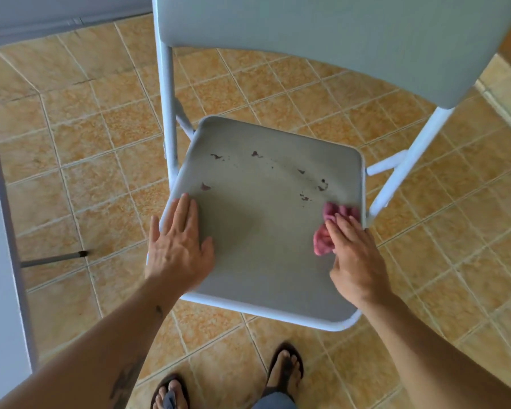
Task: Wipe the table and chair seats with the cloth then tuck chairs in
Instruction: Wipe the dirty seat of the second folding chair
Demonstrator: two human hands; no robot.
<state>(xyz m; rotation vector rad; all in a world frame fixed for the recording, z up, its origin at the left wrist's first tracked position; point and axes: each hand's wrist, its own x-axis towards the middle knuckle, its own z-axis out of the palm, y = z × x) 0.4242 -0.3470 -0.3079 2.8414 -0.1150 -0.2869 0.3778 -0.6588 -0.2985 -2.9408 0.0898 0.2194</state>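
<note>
A grey folding chair stands in front of me, its seat [266,219] marked with several dark reddish chips across the far half. My left hand [177,246] lies flat and open on the seat's left edge. My right hand [354,255] presses a crumpled pink cloth [334,225] onto the seat near its right edge; part of the cloth is hidden under the fingers. The chair's backrest [337,39] fills the top of the view, held by white metal tubes [170,113].
The edge of a pale table [0,261] runs down the left side, with a dark-tipped leg [53,258] sticking out over the floor. Orange-tan floor tiles [101,143] surround the chair. My sandalled feet [283,370] stand just below the seat's front rail.
</note>
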